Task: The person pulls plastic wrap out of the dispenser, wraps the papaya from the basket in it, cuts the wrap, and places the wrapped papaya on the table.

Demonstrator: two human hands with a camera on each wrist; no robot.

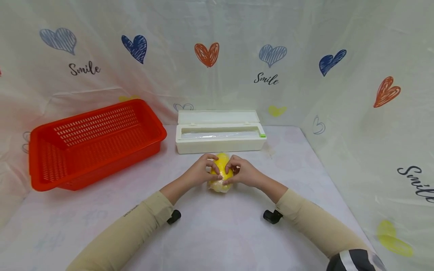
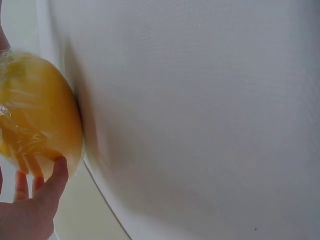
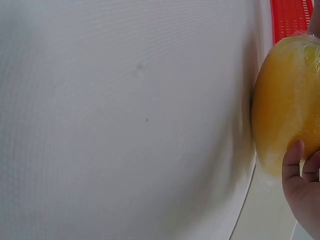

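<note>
A yellow, oval, fruit-like object (image 1: 222, 162) wrapped in clear cling film lies on the white table, in front of a long white box. From its left side my left hand (image 1: 200, 171) holds it, with curled fingers and thumb on the film. My right hand (image 1: 245, 173) grips it from the other side, thumb and fingertips close to those of the left. In the left wrist view, the wrapped yellow object (image 2: 42, 110) shows creased, shiny film with the left thumb (image 2: 59, 172) against it. The right wrist view shows the right thumb (image 3: 294, 157) pressed on its side.
Behind the hands stands the white cling film dispenser (image 1: 220, 146), its lid (image 1: 218, 116) raised and film visible inside. A green slider (image 1: 262, 135) sits at its right end. To the left is a red plastic basket (image 1: 112, 169) with slotted walls. A printed sheet hangs behind.
</note>
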